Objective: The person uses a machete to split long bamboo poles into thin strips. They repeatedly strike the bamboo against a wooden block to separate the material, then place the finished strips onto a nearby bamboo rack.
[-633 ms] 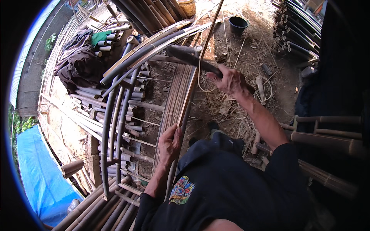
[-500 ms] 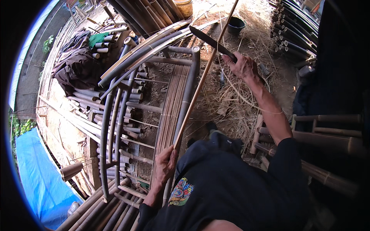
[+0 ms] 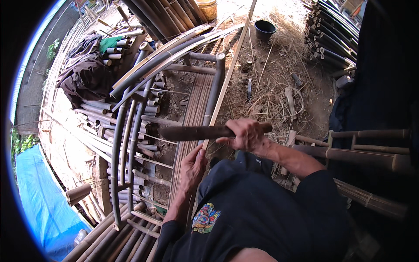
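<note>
**Bamboo strip held under a big blade**

The biggest thing is the curved bamboo frame (image 3: 131, 131) in the middle-left – long bent poles w/ short cross pieces, lying on the dirt ground. At the far left there is a blue tarp (image 3: 39, 205), and above the frame a dark cloth (image 3: 85, 76) lies over cut bamboo tubes. At upper right a stack of dark bamboo poles (image 3: 331, 39) stands beside a heap of dry shavings (image 3: 279, 100), w/ a small black bucket (image 3: 264, 29) near the top edge.

A long thin bamboo strip (image 3: 229, 74) runs from the top of the picture down to the person's lap, near the frame's right side. The left hand (image 3: 194, 168) is closed around the lower end of this strip, fingers wrapped on it. The right hand (image 3: 246, 133) is shut tight on the handle of a large knife (image 3: 196, 132) – the dark blade lies about level and points to the left, crossing the strip just above the left hand. Whether the blade touches the strip, I cannot tell.
</note>
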Motion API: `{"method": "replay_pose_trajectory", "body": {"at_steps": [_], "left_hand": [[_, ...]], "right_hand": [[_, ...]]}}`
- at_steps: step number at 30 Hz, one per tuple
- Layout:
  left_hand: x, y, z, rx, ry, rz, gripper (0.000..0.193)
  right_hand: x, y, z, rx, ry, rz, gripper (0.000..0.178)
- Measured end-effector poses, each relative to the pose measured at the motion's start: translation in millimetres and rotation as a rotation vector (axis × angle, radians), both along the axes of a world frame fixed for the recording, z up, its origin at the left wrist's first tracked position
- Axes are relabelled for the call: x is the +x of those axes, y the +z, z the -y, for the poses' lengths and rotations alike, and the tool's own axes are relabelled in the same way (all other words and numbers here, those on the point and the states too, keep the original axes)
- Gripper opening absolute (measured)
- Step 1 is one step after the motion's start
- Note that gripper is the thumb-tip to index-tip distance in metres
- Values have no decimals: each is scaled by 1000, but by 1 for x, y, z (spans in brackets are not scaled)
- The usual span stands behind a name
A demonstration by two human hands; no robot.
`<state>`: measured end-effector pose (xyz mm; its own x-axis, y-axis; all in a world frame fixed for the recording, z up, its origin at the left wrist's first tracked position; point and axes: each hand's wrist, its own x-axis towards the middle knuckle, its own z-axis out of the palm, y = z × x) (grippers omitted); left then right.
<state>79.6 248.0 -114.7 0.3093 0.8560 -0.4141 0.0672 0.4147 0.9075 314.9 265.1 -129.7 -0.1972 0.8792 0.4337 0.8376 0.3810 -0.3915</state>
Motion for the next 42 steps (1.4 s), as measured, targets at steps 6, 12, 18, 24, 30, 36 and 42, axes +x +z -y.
{"method": "replay_pose_trajectory", "body": {"at_steps": [6,12,18,24,30,36,42], "left_hand": [[-14,2,25,52,9,-30,42],[-68,-9,83,63,-107,-161,32],[-98,-22,90,-5,-327,-61,31],[11,8,-16,-176,-396,532,44],[65,38,-64,78,-107,203,29],[51,25,-38,272,-39,-63,35],[28,16,-23,229,-52,-128,34]], "right_hand": [[58,13,-44,-289,-326,-70,68],[167,12,-84,-192,-622,-192,70],[115,32,-85,-184,-359,-1245,43],[41,33,-61,-372,-200,-1255,32],[21,39,-30,-56,-136,-81,60],[54,44,-56,-112,-242,10,60],[31,21,-40,97,45,104,61]]}}
